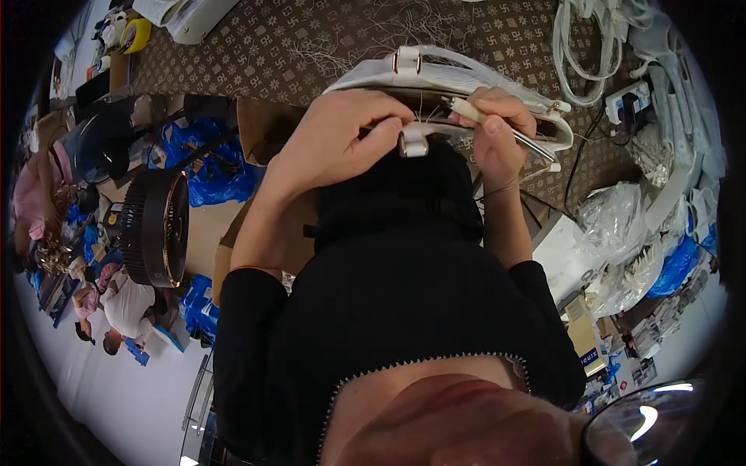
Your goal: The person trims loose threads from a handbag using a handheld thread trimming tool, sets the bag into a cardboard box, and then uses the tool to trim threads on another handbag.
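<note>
A white bag [466,75] with metal buckles lies across my lap, its dark opening facing up. My left hand [342,136] is closed in a pinch at the near rim, beside a white strap tab with a buckle [414,143]. Thin loose thread [420,105] rises close to those fingertips. My right hand [499,128] is closed around a slim tool [466,109] with a cream-coloured body and a small tip pointing left. A silver metal length [536,145] sticks out beneath that hand; whether it belongs to the tool I cannot tell.
Thread scraps [342,54] litter the brown patterned table [249,46]. White straps [579,46] and a power adapter [628,101] with a dark cable lie at right. A black fan [155,227] and a cardboard box [260,128] stand left. Other people [128,303] are farther off.
</note>
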The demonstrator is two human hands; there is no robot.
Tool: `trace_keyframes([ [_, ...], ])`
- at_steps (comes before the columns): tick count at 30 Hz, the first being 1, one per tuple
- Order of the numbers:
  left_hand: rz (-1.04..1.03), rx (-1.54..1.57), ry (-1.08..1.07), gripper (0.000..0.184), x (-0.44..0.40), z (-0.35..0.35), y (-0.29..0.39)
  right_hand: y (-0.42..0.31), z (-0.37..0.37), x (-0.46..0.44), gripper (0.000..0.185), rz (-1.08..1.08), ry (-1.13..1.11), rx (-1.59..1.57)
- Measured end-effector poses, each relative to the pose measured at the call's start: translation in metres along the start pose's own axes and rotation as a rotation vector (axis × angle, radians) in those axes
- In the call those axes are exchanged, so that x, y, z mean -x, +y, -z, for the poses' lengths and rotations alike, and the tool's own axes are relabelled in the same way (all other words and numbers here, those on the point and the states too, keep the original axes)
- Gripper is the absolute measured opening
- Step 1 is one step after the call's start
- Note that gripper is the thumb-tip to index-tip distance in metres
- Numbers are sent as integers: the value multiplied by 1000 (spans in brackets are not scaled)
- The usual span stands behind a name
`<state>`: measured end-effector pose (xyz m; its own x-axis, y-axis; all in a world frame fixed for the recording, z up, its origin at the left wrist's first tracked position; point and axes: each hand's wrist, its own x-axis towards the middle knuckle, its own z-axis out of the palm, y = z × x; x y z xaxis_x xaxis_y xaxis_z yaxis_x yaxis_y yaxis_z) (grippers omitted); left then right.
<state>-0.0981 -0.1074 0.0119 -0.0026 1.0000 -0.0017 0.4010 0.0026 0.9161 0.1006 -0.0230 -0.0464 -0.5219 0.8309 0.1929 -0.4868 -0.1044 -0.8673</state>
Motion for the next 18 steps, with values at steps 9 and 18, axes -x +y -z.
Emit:
trace_keyframes([
  [9, 131, 260, -477, 23, 11, 9, -20, -5, -2, 25, 18, -51, 5, -33],
  [18, 142, 254, -422, 19, 11, -9, 0, -4, 0, 22, 20, -62, -25, -62],
])
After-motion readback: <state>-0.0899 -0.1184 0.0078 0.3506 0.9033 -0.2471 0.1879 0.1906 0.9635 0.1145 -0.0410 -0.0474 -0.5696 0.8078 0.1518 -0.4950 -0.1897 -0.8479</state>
